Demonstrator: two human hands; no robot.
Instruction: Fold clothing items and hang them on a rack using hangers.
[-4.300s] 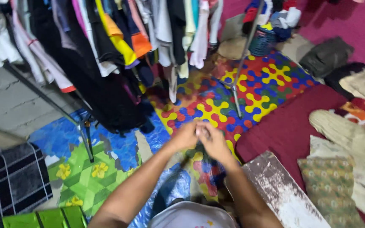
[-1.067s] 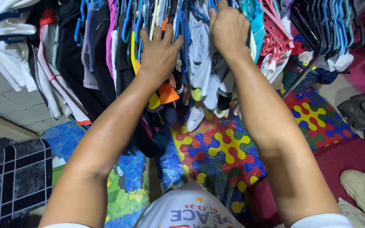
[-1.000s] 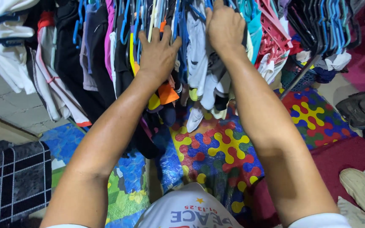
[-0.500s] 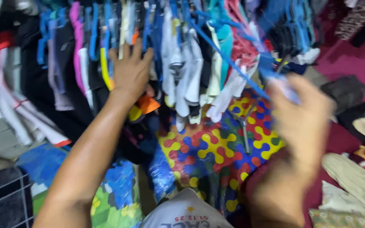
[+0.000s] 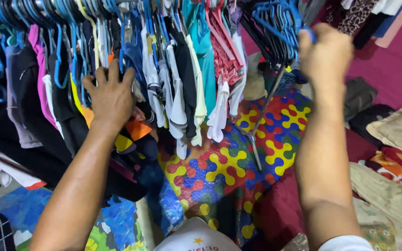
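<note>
A rack of clothes (image 5: pixel 177 69) on blue hangers fills the top of the view. My left hand (image 5: pixel 110 95) lies flat against the hanging garments at the left, fingers spread, pushing on dark and orange cloth. Raised at the upper right, my right hand (image 5: pixel 324 53) is closed in a fist on a blue hanger (image 5: pixel 309 33). That hanger is at the edge of a bunch of empty blue hangers (image 5: pixel 275 23) at the rack's right end. White, teal and pink garments hang between my two arms.
The rack's metal leg (image 5: pixel 264 111) slants down onto a colourful puzzle-pattern floor mat (image 5: pixel 229 167). A maroon mattress (image 5: pixel 280 209) with pillows (image 5: pixel 398 132) lies at the right. A dark bag (image 5: pixel 359 95) and a teal basket (image 5: pixel 282 83) sit behind the rack.
My right hand pulled a blue hanger out of the clothes and swung it right and up to the bunch of empty hangers. My left hand stayed pressed on the garments.
</note>
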